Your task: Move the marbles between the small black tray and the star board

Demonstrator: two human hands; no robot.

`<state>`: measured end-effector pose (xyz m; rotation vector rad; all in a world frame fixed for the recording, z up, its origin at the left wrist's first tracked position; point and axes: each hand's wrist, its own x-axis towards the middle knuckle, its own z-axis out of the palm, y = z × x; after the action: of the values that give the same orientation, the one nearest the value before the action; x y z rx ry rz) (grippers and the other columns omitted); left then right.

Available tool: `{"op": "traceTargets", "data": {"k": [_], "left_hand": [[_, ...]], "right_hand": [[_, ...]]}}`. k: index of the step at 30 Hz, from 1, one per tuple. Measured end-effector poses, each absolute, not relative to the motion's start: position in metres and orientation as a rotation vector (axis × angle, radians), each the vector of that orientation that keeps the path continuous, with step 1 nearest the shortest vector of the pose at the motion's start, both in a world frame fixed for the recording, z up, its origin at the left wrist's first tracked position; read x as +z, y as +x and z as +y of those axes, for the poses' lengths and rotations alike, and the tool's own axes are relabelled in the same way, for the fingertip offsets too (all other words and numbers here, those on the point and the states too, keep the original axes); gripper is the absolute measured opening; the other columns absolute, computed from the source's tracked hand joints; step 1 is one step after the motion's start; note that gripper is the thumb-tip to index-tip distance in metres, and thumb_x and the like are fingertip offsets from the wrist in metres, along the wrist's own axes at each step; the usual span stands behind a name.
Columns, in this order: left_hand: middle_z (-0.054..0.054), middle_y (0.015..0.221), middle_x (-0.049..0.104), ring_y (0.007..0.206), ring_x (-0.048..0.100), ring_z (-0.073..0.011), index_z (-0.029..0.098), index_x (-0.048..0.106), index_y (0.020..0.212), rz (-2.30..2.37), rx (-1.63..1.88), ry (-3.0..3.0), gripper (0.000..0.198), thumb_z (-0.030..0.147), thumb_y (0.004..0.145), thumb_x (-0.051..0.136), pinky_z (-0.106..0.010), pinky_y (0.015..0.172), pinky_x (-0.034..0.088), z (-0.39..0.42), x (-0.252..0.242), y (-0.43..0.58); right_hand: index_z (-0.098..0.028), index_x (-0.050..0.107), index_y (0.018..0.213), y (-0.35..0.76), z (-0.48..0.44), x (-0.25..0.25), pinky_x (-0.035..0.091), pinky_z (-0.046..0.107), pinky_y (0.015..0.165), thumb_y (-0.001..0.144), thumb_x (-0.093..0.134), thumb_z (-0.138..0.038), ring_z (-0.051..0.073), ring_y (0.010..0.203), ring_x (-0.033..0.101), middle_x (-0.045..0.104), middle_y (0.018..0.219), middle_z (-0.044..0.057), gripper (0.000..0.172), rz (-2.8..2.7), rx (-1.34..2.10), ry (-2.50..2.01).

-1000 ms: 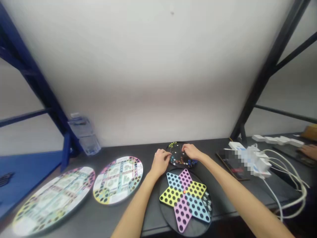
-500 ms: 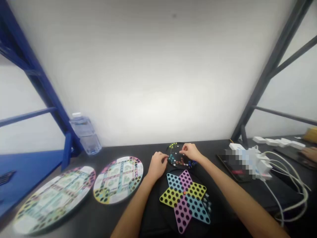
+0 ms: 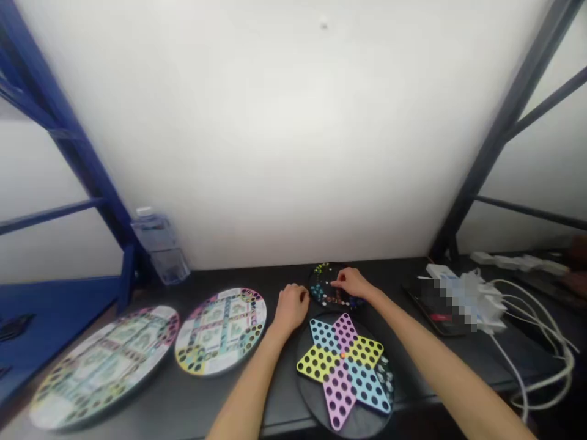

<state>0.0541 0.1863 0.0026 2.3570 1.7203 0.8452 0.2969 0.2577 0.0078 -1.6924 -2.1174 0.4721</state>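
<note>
Well, a white wall [image 3: 275, 140] fills most of the room, with a blue steel shelving frame [image 3: 59, 140] at 10 o'clock and a dark steel frame [image 3: 495, 140] at 2 o'clock. A dark desk [image 3: 279, 415] runs along the wall's foot. At 8 o'clock it carries a large round printed game board [image 3: 104, 366], with a smaller round board [image 3: 221, 331] just beside it and a plastic water bottle [image 3: 160, 245] behind them. At 3 o'clock lie a dark tablet [image 3: 424, 299], a pixelated white charger [image 3: 463, 299] and looping white cables [image 3: 541, 360]. A Chinese checkers board [image 3: 343, 366] sits at 6 o'clock, and at its 12 o'clock, almost touching it, is a small black disc [image 3: 321, 287] ringed with coloured marbles [image 3: 326, 299]. The right hand [image 3: 352, 283] curls over the disc, and the loosely curled left hand [image 3: 290, 308] is at its edge. Neither grip clearly shows a held marble, so I cannot tell.
</note>
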Motion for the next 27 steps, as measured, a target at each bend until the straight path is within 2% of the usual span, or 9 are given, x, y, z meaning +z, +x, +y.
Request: {"op": "traceTargets", "data": {"k": [7,13,21,27], "left_hand": [[-0.007,0.086,0.069,0.092,0.06,-0.0222,0.02,0.068,0.073,1.794,0.726,2.328,0.035,0.041,0.095,0.05,-0.032,0.081,0.04,0.188,0.006,0.06],[-0.006,0.079,0.07,0.094,0.061,-0.0253,0.021,0.065,0.064,1.781,0.645,2.312,0.041,0.05,0.091,0.053,-0.037,0.084,0.039,0.19,0.009,0.072],[-0.007,0.081,0.071,0.097,0.061,-0.0273,0.021,0.065,0.065,1.802,0.576,2.3,0.034,0.044,0.088,0.056,-0.041,0.089,0.039,0.188,0.013,0.081],[-0.008,0.078,0.071,0.1,0.06,-0.0294,0.021,0.066,0.06,1.837,0.523,2.276,0.04,0.044,0.09,0.052,-0.045,0.09,0.039,0.188,0.018,0.082]], "right_hand": [[-0.018,0.068,0.068,0.302,0.243,0.024,0.041,0.026,0.069,0.092,0.051,-0.042,0.018,0.071,0.064,0.072,0.071,0.006,0.039,-2.01,0.463,-1.608],[-0.018,0.066,0.07,0.324,0.186,0.03,0.038,0.026,0.062,0.092,0.047,-0.047,0.017,0.063,0.06,0.066,0.063,0.002,0.041,-1.762,0.522,-1.515],[-0.02,0.06,0.073,0.339,0.101,0.036,0.038,0.026,0.06,0.094,0.046,-0.05,0.016,0.061,0.054,0.058,0.062,0.0,0.039,-1.733,0.608,-1.428],[-0.02,0.06,0.077,0.342,0.068,0.015,0.041,0.027,0.063,0.094,0.047,-0.047,0.017,0.066,0.056,0.061,0.069,0.001,0.035,-1.642,0.611,-1.455]]}}
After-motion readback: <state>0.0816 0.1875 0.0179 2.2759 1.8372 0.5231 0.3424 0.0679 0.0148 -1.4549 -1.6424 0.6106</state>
